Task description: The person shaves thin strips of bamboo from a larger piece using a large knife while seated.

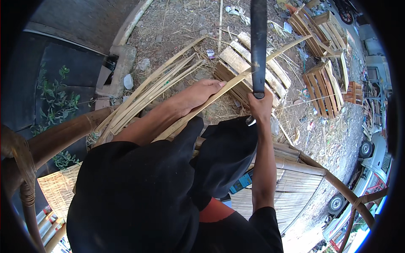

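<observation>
My left hand is closed around a long, pale bamboo strip. This strip slants from beside my lap up to the far right. In my right hand is the handle of a machete, its dark blade pointing away from me past the top of the view. Blade and strip cross just beyond my right hand; whether the edge bites into the bamboo I cannot tell. Below the blade stands a slatted wooden crate, partly hidden by the strip and my hands.
A bundle of split bamboo strips leans at my left. Several wooden crates stand on the littered ground at the far right. I sit on a bamboo seat with a curved rail. A parked vehicle is farther right.
</observation>
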`<state>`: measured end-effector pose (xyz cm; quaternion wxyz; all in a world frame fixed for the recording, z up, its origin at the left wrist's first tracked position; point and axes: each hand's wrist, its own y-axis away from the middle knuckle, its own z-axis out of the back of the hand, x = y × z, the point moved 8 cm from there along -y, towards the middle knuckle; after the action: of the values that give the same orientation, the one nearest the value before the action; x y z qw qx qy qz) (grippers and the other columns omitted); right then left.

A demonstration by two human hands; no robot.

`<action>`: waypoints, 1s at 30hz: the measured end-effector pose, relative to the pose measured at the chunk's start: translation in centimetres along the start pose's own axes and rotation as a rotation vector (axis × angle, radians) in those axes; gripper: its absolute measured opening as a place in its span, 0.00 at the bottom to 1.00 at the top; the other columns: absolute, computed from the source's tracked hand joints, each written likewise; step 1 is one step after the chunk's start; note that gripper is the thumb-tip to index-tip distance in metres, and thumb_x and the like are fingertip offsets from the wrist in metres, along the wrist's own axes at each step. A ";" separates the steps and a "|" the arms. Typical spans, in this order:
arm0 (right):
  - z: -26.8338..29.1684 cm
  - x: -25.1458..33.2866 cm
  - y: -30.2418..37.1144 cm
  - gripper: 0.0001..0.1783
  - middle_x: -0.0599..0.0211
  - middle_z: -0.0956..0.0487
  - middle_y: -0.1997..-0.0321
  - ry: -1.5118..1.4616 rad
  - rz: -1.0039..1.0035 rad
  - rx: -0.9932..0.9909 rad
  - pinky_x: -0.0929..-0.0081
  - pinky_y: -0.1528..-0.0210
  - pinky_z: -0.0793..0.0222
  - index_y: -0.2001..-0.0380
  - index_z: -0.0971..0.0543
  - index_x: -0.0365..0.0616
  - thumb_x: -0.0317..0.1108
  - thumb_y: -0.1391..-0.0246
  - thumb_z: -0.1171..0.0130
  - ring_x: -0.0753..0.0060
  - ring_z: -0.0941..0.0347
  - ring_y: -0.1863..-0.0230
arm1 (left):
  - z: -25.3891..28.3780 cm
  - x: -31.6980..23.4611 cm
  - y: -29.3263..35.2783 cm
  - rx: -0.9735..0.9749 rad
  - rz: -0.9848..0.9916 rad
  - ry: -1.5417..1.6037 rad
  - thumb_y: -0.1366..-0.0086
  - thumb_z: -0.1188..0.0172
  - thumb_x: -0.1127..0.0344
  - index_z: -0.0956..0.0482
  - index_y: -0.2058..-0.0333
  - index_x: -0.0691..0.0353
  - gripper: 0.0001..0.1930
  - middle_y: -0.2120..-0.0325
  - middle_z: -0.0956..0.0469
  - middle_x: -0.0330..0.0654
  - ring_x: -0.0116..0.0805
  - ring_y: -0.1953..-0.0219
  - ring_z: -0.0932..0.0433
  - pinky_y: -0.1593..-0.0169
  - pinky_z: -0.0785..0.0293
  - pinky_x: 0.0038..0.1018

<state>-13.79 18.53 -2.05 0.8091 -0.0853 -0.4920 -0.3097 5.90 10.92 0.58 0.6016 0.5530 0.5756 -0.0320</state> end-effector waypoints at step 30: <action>-2.1 -1.1 -1.0 0.08 0.70 0.29 0.85 -0.074 -0.016 0.061 0.73 0.77 0.37 0.76 0.26 0.36 0.30 0.56 0.40 0.79 0.35 0.83 | 1.2 0.6 -1.3 -0.036 0.018 0.012 0.28 0.51 0.57 0.24 0.53 0.63 0.16 0.77 0.30 0.28 0.15 0.78 0.35 0.77 0.39 0.16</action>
<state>-13.13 17.25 -4.20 0.7901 -0.0681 -0.5314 -0.2979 6.00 9.94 -0.98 0.6083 0.5474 0.5747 -0.0130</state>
